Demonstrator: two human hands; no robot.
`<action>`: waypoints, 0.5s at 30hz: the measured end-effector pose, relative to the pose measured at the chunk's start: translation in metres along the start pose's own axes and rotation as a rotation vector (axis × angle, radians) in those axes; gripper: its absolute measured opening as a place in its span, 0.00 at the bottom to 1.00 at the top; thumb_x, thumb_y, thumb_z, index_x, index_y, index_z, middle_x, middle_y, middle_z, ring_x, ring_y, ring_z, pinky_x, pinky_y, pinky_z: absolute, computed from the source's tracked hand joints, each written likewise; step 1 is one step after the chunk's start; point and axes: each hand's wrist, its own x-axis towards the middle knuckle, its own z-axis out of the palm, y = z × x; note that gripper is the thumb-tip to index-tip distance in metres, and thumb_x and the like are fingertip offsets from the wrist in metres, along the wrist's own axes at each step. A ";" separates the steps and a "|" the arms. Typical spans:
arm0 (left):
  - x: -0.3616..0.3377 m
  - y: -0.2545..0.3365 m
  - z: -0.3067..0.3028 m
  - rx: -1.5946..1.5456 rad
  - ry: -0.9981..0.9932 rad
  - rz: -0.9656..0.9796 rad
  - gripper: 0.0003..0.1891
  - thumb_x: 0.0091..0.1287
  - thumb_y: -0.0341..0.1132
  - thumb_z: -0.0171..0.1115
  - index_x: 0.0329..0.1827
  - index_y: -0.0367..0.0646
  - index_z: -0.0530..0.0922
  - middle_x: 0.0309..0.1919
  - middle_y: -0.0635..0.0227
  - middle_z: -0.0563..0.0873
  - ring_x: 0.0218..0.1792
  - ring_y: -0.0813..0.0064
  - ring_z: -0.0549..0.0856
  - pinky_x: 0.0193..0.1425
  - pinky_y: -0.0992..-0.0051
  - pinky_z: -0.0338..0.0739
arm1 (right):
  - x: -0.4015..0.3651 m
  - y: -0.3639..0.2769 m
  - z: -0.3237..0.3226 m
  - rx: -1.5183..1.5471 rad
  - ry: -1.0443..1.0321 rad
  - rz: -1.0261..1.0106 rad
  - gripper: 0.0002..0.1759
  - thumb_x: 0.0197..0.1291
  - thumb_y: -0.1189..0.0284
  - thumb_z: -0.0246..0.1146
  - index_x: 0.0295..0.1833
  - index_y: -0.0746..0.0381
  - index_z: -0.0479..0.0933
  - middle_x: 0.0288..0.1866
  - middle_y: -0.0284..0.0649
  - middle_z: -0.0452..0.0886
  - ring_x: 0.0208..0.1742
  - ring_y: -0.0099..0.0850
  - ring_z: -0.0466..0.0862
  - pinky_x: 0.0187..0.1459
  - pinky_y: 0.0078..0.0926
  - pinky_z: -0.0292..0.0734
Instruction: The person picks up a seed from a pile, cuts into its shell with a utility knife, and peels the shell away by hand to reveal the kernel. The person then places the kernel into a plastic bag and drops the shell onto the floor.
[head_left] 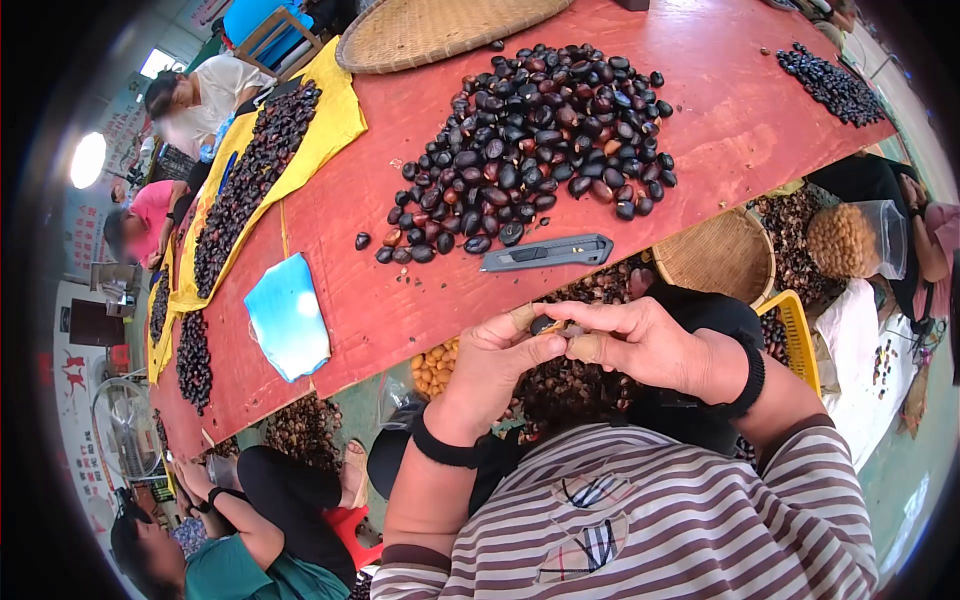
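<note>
The left hand [478, 368] and right hand [652, 348] meet just beyond the near edge of the red-painted tabletop [725, 115], the fingers of both curled into a close pinch around a small, dark, glossy seed [542, 324]. Fingertips hide most of it; a tan bit shows beside its dark end. The step in hand looks like working at the seed's covering with the fingertips. Judging by that grip, the next move calls for one hand to steady the seed while the other applies controlled thumb pressure. Neither hand touches the grey retractable box cutter [548, 253], which lies on the tabletop between them and the heap of dark oval seeds [545, 140]. Brown shell fragments [570, 392] lie below the hands.
</note>
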 end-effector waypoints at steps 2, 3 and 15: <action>-0.002 -0.001 0.000 -0.052 0.007 -0.008 0.16 0.54 0.24 0.58 0.48 0.40 0.73 0.37 0.69 0.79 0.37 0.82 0.77 0.42 0.81 0.73 | 0.000 0.001 0.001 0.011 0.002 -0.007 0.20 0.55 0.78 0.55 0.56 0.56 0.68 0.38 0.28 0.77 0.37 0.12 0.68 0.41 0.11 0.67; -0.004 -0.002 0.000 -0.078 0.010 -0.013 0.16 0.55 0.24 0.58 0.48 0.40 0.73 0.37 0.70 0.79 0.36 0.83 0.77 0.41 0.82 0.73 | 0.001 0.002 0.002 0.017 0.003 -0.010 0.20 0.55 0.77 0.55 0.56 0.56 0.68 0.38 0.28 0.77 0.37 0.12 0.68 0.41 0.11 0.67; -0.005 -0.001 0.004 0.031 0.062 0.001 0.13 0.58 0.29 0.56 0.46 0.36 0.73 0.34 0.69 0.80 0.34 0.82 0.78 0.42 0.83 0.74 | 0.007 0.017 0.000 -0.062 0.028 -0.142 0.18 0.55 0.78 0.55 0.53 0.59 0.70 0.38 0.39 0.79 0.39 0.16 0.75 0.42 0.16 0.71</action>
